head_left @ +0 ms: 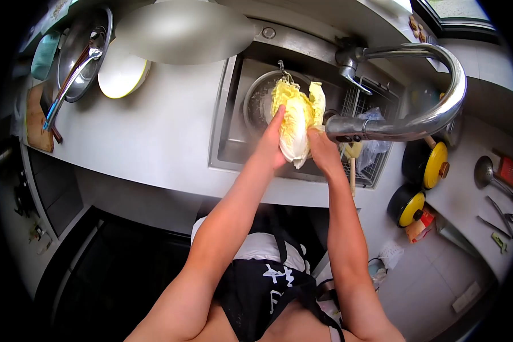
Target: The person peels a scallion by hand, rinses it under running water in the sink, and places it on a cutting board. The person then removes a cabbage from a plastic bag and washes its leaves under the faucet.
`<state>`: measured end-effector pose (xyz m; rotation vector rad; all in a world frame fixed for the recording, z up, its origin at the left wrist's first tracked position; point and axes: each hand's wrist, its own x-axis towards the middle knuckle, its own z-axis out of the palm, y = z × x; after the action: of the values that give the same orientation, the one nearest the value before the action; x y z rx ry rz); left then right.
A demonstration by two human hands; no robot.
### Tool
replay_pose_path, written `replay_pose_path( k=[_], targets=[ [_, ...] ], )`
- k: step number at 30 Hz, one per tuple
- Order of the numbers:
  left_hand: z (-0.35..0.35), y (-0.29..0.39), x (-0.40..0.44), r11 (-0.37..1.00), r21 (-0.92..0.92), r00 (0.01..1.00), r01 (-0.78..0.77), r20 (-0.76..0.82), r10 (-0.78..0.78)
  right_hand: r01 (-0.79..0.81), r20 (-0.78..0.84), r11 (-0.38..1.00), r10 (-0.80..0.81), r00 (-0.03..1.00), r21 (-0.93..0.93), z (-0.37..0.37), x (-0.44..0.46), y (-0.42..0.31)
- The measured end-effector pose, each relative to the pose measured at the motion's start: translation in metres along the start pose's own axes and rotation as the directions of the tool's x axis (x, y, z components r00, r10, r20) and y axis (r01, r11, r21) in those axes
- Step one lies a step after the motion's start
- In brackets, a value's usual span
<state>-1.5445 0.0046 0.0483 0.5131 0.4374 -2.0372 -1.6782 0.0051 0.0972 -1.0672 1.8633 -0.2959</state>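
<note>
Over the sink (pixel 225 145) I hold a napa cabbage (pixel 295 122), its white base toward me and its yellow frilly leaves pointing away. My left hand (pixel 273 139) is wrapped round its left side, thumb along the leaves. At the right side, the fingers of my right hand (pixel 322 149) are closed on a cabbage leaf (pixel 317 102) that stands out from the head. Beneath the cabbage sits a round metal bowl (pixel 253 105) in the basin, partly hidden. The curved chrome faucet (pixel 404 128) reaches in from the right, its spout end close to my right hand.
A wire rack (pixel 370 162) with a plastic bag (pixel 373 137) fills the sink's right side. Pots with yellow lids (pixel 436 165) stand farther right. Left on the counter are a white bowl (pixel 119 71), a metal basin (pixel 68 62) with utensils, and a cutting board (pixel 39 125).
</note>
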Motion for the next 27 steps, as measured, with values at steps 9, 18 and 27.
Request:
replay_pose_path(
  k=[9, 18, 27],
  targets=[
    [0.000, -0.003, -0.007, 1.000, -0.010, 0.973, 0.010, 0.229, -0.007, 0.340, -0.059, 0.872, -0.383, 0.922, -0.352, -0.017, -0.047, -0.029],
    [-0.001, 0.008, -0.017, 1.000, 0.031, 0.951, 0.005, 0.310, -0.014, 0.752, -0.045, 0.647, -0.761, 0.647, -0.126, -0.028, -0.019, -0.002],
    [-0.022, 0.011, -0.003, 0.999, 0.048, 0.943, 0.026, 0.330, -0.041, 0.660, 0.090, 0.667, -0.677, 0.731, -0.346, -0.031, -0.023, -0.012]
  ],
)
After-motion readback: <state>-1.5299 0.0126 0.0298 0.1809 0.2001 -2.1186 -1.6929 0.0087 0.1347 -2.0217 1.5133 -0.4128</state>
